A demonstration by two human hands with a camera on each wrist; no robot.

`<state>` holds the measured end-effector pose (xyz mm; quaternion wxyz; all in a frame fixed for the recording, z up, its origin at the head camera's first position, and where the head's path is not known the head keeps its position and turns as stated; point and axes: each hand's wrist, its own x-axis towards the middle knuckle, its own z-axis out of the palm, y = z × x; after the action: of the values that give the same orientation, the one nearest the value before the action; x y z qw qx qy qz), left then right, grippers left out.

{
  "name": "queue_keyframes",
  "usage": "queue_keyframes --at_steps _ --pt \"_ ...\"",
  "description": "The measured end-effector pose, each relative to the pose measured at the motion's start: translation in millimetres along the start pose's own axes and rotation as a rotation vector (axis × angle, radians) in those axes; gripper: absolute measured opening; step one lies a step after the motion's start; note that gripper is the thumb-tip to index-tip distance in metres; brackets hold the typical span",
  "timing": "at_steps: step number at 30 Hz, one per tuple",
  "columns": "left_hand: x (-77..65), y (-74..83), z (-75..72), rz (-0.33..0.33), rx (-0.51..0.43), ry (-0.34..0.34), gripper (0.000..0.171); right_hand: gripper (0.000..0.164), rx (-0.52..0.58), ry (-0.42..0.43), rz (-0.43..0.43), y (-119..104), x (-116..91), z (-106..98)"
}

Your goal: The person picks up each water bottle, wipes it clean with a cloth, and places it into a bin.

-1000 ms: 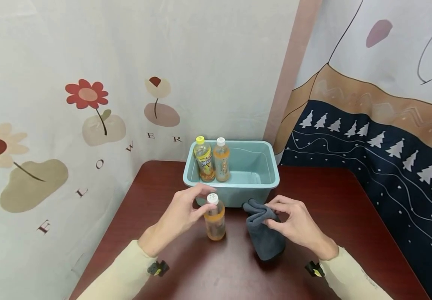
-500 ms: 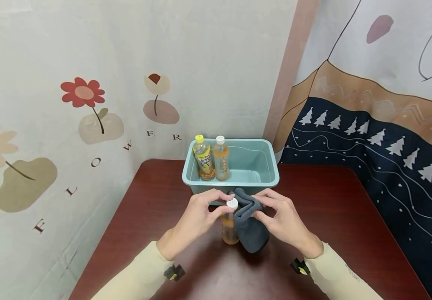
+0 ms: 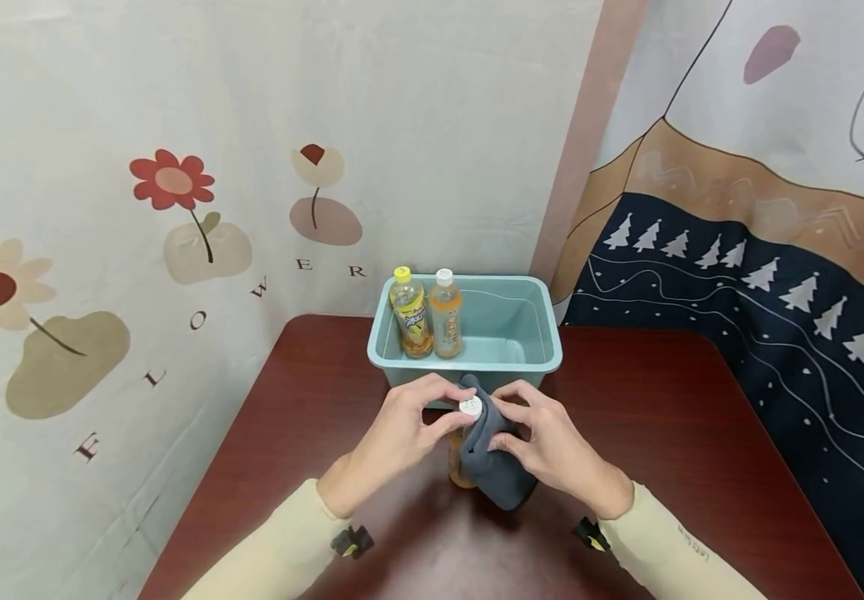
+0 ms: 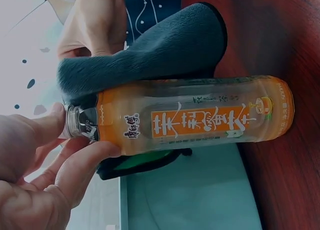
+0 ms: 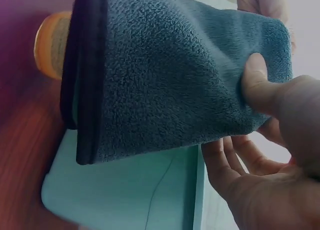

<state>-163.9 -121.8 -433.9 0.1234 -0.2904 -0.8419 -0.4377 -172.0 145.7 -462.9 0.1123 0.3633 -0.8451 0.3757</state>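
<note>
Clear plastic bottle is showing an orange label with white characters and a white cap. It is pointing cap-up, long axis near vertical, just in front of the tub. Left hand is pinching its cap and neck; right hand is gripping a grey cloth against its side. Inside the tub, a yellow-capped bottle and a white-capped one are standing.

Left forearm: cream-sleeved, extended forward and angled inward.
Left hand: bare, thumb and fingers curved into a pinch.
Right forearm: cream-sleeved, extended forward and angled inward from the opposite side.
Right hand: bare, thumb and fingers bent in a grip, near the left hand.
</note>
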Motion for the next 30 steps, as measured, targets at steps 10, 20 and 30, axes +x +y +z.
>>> queue_keyframes --at_steps 10,20,30 --pt "-1.9 -1.4 0.4 -0.024 0.001 -0.025 0.026 0.044 -0.059 -0.069 0.056 17.0 -8.0 9.8" --pt "-1.6 -2.8 -1.2 -0.002 0.021 -0.03 0.029 0.033 -0.182 -0.23 0.021 43.6 -16.8 40.6" --pt "-1.0 -8.1 1.9 0.061 0.06 0.026 0.03 0.034 -0.272 -0.283 0.093 53.7 -20.2 61.5"
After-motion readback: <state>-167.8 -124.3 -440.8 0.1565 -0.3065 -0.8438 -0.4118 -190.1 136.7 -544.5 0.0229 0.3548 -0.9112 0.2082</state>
